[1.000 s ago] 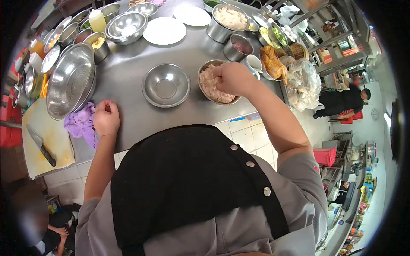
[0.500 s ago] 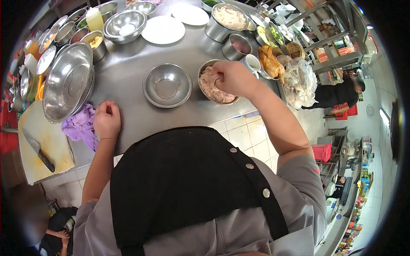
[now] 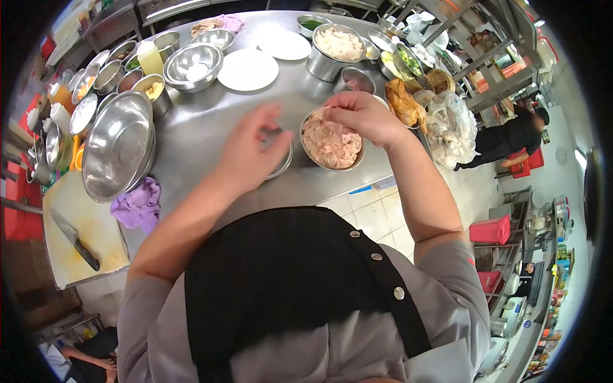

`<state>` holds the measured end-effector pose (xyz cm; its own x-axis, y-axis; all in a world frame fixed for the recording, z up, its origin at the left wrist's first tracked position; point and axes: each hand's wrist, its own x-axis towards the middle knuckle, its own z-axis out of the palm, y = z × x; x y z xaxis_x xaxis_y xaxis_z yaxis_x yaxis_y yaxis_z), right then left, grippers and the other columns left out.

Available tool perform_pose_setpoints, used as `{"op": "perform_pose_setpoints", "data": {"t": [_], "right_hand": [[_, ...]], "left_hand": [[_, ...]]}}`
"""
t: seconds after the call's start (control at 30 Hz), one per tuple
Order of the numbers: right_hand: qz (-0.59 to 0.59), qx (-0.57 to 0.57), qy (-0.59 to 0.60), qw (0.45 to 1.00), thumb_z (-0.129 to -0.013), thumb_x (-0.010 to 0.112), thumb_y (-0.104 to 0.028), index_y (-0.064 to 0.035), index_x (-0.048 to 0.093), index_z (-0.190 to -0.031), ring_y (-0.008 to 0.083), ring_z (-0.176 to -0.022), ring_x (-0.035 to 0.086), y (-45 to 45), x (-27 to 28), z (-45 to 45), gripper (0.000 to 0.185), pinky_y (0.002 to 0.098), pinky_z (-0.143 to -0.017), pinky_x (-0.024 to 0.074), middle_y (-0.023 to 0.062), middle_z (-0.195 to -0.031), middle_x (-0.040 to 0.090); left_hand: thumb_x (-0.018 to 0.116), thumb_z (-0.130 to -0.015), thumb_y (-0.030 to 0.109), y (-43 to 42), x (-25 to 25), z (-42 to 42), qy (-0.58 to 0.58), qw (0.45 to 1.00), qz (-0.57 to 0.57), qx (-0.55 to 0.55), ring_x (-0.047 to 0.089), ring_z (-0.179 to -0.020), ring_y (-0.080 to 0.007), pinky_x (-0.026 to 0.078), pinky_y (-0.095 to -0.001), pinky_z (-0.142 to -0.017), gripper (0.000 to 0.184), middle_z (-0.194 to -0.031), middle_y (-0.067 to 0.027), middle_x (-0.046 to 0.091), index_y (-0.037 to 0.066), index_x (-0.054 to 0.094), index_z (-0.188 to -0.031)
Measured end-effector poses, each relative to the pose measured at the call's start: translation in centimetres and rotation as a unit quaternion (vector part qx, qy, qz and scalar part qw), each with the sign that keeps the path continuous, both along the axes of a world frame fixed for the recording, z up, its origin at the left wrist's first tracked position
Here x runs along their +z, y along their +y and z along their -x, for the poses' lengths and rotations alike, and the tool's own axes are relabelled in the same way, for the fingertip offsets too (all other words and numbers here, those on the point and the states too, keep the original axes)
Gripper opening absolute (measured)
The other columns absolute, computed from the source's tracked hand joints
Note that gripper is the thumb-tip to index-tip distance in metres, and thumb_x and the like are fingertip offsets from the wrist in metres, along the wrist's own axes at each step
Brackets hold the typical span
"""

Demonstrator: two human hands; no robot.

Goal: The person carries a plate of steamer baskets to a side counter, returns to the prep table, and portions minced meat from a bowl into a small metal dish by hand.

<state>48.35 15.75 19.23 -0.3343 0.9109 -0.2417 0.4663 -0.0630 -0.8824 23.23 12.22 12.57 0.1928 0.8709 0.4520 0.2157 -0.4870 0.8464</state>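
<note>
A steel bowl holds a mound of pale pink minced meat. Over its back rim is my right hand, thumb and fingers pinched together at the meat's surface, with a bit of the meat seemingly between the fingertips. My left hand hovers just left of that bowl, blurred by motion, its fingers apart and holding nothing. Beneath it, a shallow steel bowl is mostly hidden; only part of its right side shows.
Left are a large perforated steel bowl, a purple cloth and a knife on a cutting board. White plates and ingredient pots stand behind. A roast bird and plastic bags lie right, a co-worker beyond.
My left hand has left the table beside the purple cloth and moved right, over the shallow bowl, its fingers opening. My right hand has risen slightly out of the meat. The view has shifted a little.
</note>
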Motion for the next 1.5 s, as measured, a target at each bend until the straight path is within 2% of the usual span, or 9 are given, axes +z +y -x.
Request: {"op": "perform_pose_setpoints", "data": {"t": [0.2, 0.3, 0.4, 0.47, 0.6, 0.7, 0.87, 1.1, 1.5], "right_hand": [[0.016, 0.003, -0.008, 1.0, -0.092, 0.066, -0.018, -0.0025, 0.067, -0.104, 0.0031, -0.072, 0.057, 0.4, -0.7, -0.1, 0.02, 0.0199, -0.061, 0.0454, -0.0019, -0.087, 0.067], [-0.016, 0.02, -0.026, 0.999, -0.091, 0.066, -0.015, -0.0021, 0.068, -0.103, 0.0039, -0.076, 0.059, -0.3, -1.1, -1.0, 0.017, 0.0203, -0.064, 0.0466, -0.0009, -0.089, 0.068], [-0.083, 0.04, -0.118, 0.989, -0.091, 0.066, -0.012, -0.0019, 0.068, -0.101, 0.0049, -0.079, 0.06, -0.6, -2.5, -2.4, 0.015, 0.021, -0.067, 0.0476, -0.0002, -0.089, 0.068], [-0.101, 0.017, -0.159, 0.982, -0.09, 0.065, -0.01, -0.0018, 0.069, -0.101, 0.0055, -0.08, 0.061, -0.8, -2.4, -2.7, 0.014, 0.0216, -0.068, 0.0481, 0.0002, -0.088, 0.068], [-0.016, -0.026, -0.029, 0.999, -0.089, 0.066, -0.013, -0.0005, 0.07, -0.104, 0.0078, -0.075, 0.061, -0.6, -2.1, -3.1, 0.02, 0.0236, -0.067, 0.049, 0.0017, -0.085, 0.069], [0.02, -0.025, 0.023, 0.999, -0.091, 0.062, -0.006, 0.0, 0.068, -0.112, 0.0058, -0.08, 0.061, -0.5, -1.6, -2.6, 0.023, 0.0222, -0.068, 0.0481, 0.0005, -0.089, 0.068], [-0.018, -0.035, 0.052, 0.998, -0.09, 0.061, -0.001, 0.0, 0.065, -0.117, 0.007, -0.083, 0.062, -0.5, -3.1, -1.1, 0.028, 0.0225, -0.073, 0.0502, 0.0013, -0.096, 0.069], [-0.093, -0.067, 0.021, 0.993, -0.085, 0.068, -0.002, 0.0002, 0.066, -0.104, 0.0069, -0.082, 0.063, -0.7, -4.7, 0.1, 0.019, 0.0225, -0.075, 0.0524, 0.0022, -0.093, 0.069], [-0.147, 0.009, -0.049, 0.988, -0.085, 0.07, -0.011, -0.0027, 0.069, -0.096, 0.0089, -0.078, 0.061, -1.0, -4.3, -1.2, 0.014, 0.0257, -0.072, 0.0512, 0.0016, -0.088, 0.068]], "left_hand": [[0.069, -0.089, 0.014, 4.8, -1.2, -5.4, -0.057, 0.977, 0.125, -0.161, 0.064, -0.091, -0.0106, 0.052, -0.025, -0.076, 0.035, -0.104, -0.0072, 0.068, -0.002, 0.06, -0.118], [0.066, -0.089, 0.012, 4.8, -1.3, -4.9, 0.008, 0.973, 0.194, -0.124, 0.064, -0.082, -0.0097, 0.051, -0.0236, -0.072, 0.029, -0.096, -0.0061, 0.069, -0.004, 0.061, -0.114], [0.062, -0.089, 0.015, 5.0, -1.6, -4.5, -0.03, 0.96, 0.257, -0.106, 0.063, -0.074, -0.01, 0.051, -0.0282, -0.066, 0.024, -0.088, -0.0055, 0.069, 0.0, 0.066, -0.107], [0.063, -0.092, 0.018, 4.9, -0.7, -3.9, -0.072, 0.94, 0.317, -0.102, 0.061, -0.074, -0.0091, 0.049, -0.0247, -0.065, 0.026, -0.092, -0.0038, 0.068, 0.001, 0.064, -0.111], [0.063, -0.094, 0.026, 5.2, 0.0, -3.8, -0.144, 0.889, 0.416, -0.125, 0.06, -0.078, -0.0094, 0.049, -0.0248, -0.069, 0.031, -0.099, -0.0026, 0.067, 0.003, 0.062, -0.115], [0.066, -0.094, 0.028, 4.8, 0.6, -4.9, -0.156, 0.872, 0.434, -0.165, 0.061, -0.082, -0.0096, 0.049, -0.0261, -0.072, 0.035, -0.103, -0.0031, 0.066, 0.004, 0.06, -0.118], [0.068, -0.091, 0.023, 4.5, 0.0, -5.8, -0.084, 0.909, 0.366, -0.179, 0.06, -0.08, -0.0097, 0.049, -0.0246, -0.07, 0.033, -0.101, -0.0029, 0.067, 0.004, 0.06, -0.117], [0.068, -0.088, 0.022, 5.3, -0.9, -5.4, -0.069, 0.86, 0.455, -0.221, 0.056, -0.074, -0.0077, 0.045, -0.0233, -0.064, 0.025, -0.087, 0.0014, 0.061, 0.006, 0.062, -0.108], [0.066, -0.093, 0.026, 6.0, -2.6, -4.1, -0.106, 0.846, 0.488, -0.19, 0.056, -0.077, -0.0082, 0.044, -0.0231, -0.068, 0.023, -0.089, 0.0017, 0.062, 0.008, 0.061, -0.106]]}}
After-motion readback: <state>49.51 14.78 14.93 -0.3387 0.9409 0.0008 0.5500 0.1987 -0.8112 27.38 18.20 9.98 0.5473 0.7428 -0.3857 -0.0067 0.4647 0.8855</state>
